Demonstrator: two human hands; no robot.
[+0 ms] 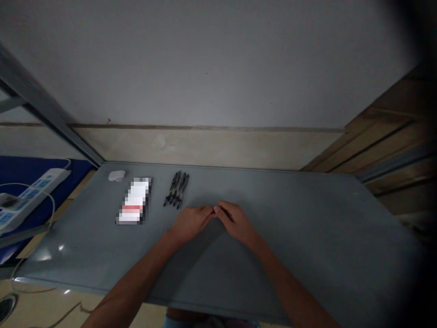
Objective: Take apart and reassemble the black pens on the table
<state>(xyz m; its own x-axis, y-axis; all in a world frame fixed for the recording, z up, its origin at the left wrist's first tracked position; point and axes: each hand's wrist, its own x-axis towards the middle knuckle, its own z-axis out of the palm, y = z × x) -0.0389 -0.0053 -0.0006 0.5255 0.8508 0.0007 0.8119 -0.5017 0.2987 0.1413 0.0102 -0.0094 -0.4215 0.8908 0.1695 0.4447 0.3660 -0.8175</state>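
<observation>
My left hand [194, 222] and my right hand [236, 222] meet over the middle of the grey table [290, 218]. Both are closed, thumbs and fingers pinched and touching at the tips. Whatever lies between the fingertips is too small or too well hidden to name. Just beyond my left hand, several dark pens [176, 189] lie side by side in a slanted row, apart from the fingers.
Left of the pens lies a phone [134, 200], its screen blurred into blocks. A small white case [116, 175] sits near the back left corner. A white power strip [34, 193] with a cable rests beyond the left edge. A wall [205, 146] stands behind the table.
</observation>
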